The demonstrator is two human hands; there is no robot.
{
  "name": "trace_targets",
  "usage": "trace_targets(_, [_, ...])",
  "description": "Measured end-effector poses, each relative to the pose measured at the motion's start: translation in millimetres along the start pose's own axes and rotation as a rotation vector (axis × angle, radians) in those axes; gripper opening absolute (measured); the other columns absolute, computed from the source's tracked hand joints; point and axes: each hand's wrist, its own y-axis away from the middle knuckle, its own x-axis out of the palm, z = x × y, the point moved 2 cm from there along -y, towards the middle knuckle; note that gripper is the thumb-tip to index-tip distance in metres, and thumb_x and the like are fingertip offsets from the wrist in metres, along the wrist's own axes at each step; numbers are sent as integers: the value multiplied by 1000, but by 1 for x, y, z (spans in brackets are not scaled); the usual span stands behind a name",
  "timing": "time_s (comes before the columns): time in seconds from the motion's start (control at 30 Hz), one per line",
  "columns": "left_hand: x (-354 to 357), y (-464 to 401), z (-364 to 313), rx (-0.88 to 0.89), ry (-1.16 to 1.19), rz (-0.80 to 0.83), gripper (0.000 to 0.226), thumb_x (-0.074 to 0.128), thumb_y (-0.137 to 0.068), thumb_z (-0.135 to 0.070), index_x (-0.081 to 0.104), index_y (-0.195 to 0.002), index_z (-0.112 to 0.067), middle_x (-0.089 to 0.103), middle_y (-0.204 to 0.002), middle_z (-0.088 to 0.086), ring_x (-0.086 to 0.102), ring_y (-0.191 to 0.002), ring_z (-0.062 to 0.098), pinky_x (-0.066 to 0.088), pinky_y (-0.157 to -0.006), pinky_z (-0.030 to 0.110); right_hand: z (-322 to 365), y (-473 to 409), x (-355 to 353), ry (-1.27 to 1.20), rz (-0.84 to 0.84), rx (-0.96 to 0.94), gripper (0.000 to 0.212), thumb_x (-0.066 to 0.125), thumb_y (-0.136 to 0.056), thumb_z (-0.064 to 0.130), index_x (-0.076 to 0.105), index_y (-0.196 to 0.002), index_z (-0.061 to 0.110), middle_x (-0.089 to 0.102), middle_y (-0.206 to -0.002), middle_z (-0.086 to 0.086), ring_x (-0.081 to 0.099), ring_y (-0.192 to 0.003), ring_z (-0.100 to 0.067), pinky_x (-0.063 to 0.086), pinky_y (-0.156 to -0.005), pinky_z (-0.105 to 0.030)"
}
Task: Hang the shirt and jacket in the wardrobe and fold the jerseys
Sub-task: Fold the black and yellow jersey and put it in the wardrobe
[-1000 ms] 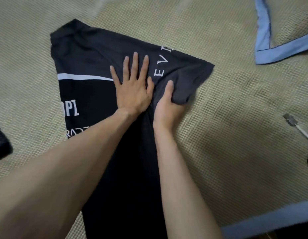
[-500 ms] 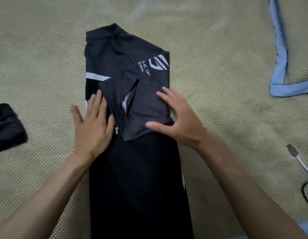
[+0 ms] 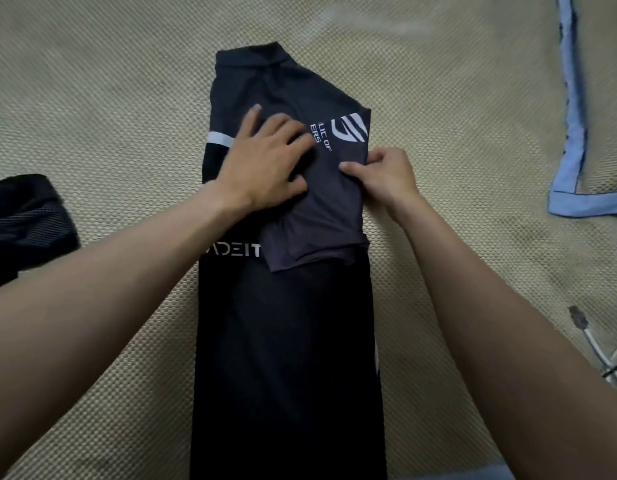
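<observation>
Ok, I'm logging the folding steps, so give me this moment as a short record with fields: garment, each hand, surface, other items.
garment: black jersey, long strip, grey sleeve folded on top
left hand: rests flat on the folded sleeve
right hand: pinches the sleeve's right edge
surface: woven mat
other items: dark garment at left; blue-edged mat and white cable at right

Your left hand [image 3: 265, 164] covers part of the jersey [image 3: 286, 341] print, so the lettering reads only in fragments. The jersey's hem runs off the bottom edge. The dark garment [image 3: 23, 223] is cut off at the left, the cable [image 3: 598, 351] at the right.
</observation>
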Motion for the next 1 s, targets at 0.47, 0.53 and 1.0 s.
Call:
trace_targets(0.47, [-9,12,60,-898,1302,-32,84,89,-64,-43,53,-129,-6,73,-103,3,72,-82,12,59,-71,29,24,0,5,-668,280,255,18,71,-91,3,72,-107,10,79,-84,-3,76,-70,-13,60,-58,-26])
trace_targets(0.53, [-12,0,62,-906,1468,57,64,86,-72,-28,63,-125,-2,73,-114,17,74,-78,20,63,-69,35,35,-4,1,-649,240,225,15,71,-90,2,71,-103,10,79,-89,-6,75,-72,-15,61,-60,-27])
trace_targets(1.0, [-158,54,72,-352,1332,-183,38,72,-81,2,67,-117,-8,74,-109,-2,69,-104,10,53,-97,28,130,85,-105,-290,77,-491,19,87,-76,10,78,-93,9,80,-89,5,76,-91,-10,58,-84,-25])
